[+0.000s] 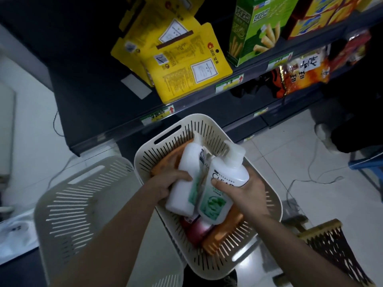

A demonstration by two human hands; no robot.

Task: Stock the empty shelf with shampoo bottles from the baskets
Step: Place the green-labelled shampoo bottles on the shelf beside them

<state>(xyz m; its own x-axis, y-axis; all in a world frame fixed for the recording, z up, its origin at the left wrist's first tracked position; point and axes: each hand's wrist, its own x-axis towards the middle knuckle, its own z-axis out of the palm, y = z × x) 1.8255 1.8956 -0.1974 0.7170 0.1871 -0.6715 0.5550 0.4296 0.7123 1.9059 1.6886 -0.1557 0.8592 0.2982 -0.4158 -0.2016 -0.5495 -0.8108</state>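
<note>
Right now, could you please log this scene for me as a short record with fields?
left hand: left hand gripping a white plastic pump bottle
right hand: right hand gripping a white CLEAR-labelled pump bottle
source: cream slotted plastic basket, orange bottles and a red bottle inside
second basket: cream slotted basket, contents unseen
target: dark shelf, bare on the left

Beyond our gripping hands we saw a dark shelf [87,96] carrying toppled yellow boxes [186,77]. Beneath the grip, the tiled floor [310,172] carried a cream slotted basket [165,129]; a second cream basket [83,193] stood left of it.
</note>
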